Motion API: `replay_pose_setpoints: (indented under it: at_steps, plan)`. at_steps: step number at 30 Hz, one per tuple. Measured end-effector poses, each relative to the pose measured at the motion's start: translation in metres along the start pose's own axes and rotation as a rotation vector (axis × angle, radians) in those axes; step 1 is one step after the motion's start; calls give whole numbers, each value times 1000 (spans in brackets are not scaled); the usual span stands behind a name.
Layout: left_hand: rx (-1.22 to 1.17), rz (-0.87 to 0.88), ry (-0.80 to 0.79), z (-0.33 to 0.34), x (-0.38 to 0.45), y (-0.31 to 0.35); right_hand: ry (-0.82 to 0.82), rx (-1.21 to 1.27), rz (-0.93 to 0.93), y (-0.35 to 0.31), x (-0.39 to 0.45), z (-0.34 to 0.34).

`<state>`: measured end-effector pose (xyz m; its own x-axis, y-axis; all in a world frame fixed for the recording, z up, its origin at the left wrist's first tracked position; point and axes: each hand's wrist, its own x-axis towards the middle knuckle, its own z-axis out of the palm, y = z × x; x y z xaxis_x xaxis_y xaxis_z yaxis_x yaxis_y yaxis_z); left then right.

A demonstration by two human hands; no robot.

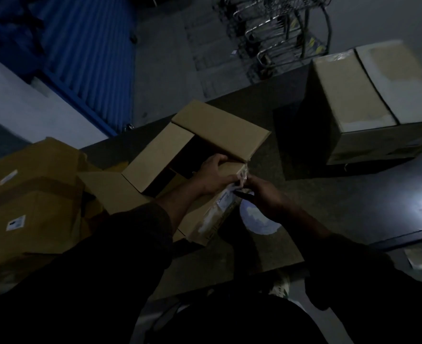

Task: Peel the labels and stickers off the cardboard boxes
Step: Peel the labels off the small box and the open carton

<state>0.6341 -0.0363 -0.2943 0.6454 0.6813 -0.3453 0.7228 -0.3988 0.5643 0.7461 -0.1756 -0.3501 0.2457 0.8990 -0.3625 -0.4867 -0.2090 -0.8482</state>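
An open cardboard box [202, 135] lies on a dark table [304, 194] in dim light, flaps spread. My left hand [213, 176] grips the box's near wall at the top edge, fingers curled over it. My right hand [262, 197] sits at the box's near corner, pinching a crumpled strip of white label or tape [242, 178] that is partly lifted from the cardboard. A dark slim tool [242, 194] seems to lie under the right fingers; I cannot make it out. More white label remains [223, 199] on the box's side below.
A closed box [368, 95] with pale tape stands at the back right. Brown boxes [31, 194] with small white stickers [15, 222] are stacked at the left. A round pale disc [257, 219] lies under my right wrist. Metal carts [279, 28] stand beyond the table; a blue shutter [88, 58] is at the left.
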Motion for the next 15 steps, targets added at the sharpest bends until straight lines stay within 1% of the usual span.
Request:
replay_pose_setpoints:
  at_steps: [2,4,5,7,10,15]
  plan:
    - [53,32,-29,-4,2,4,-35,15,24,3,-1,-1]
    - [104,45,-71,-8,4,6,25,-64,-43,8,-2,7]
    - [121,48,-94,-11,3,6,55,-39,-46,9,-2,8]
    - [121,46,-153,-14,1,3,16,-21,-64,11,-5,12]
    - [110,50,-196,-18,-2,-1,-31,187,-14,14,-8,19]
    - [76,40,-242,-24,-4,-5,-5,451,95,20,-11,24]
